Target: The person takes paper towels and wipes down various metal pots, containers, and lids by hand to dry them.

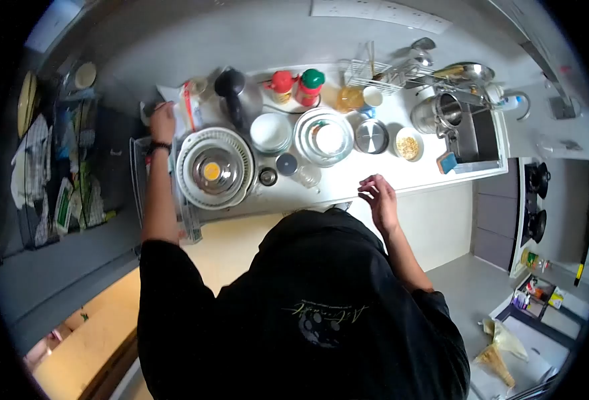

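My left hand (pixel 163 121) reaches to the far left corner of the counter, beside a clear bag with a red-orange strip (pixel 189 107). Its fingers are bunched against a small greyish thing (pixel 148 112), and I cannot tell whether they grip it. Over the counter's front edge hovers my right hand (pixel 379 199), empty, with loosely bent fingers apart. Closest to it are a glass jar (pixel 309 177) lying on its side, a round metal tin (pixel 372 137) and a white bowl of pale pieces (pixel 409 145). A white colander (pixel 188 180) holding a glass bowl (pixel 216 168) stands beside my left forearm.
White bowls (pixel 271 132), a stack of glass bowls (pixel 301 143), a dark-topped kettle (pixel 241 97) and red bottles (pixel 309 87) crowd the counter. A sink (pixel 484 137) with a steel pot (pixel 434 113) and blue sponge (pixel 447 163) lies right. Dark shelves (pixel 61 233) stand left.
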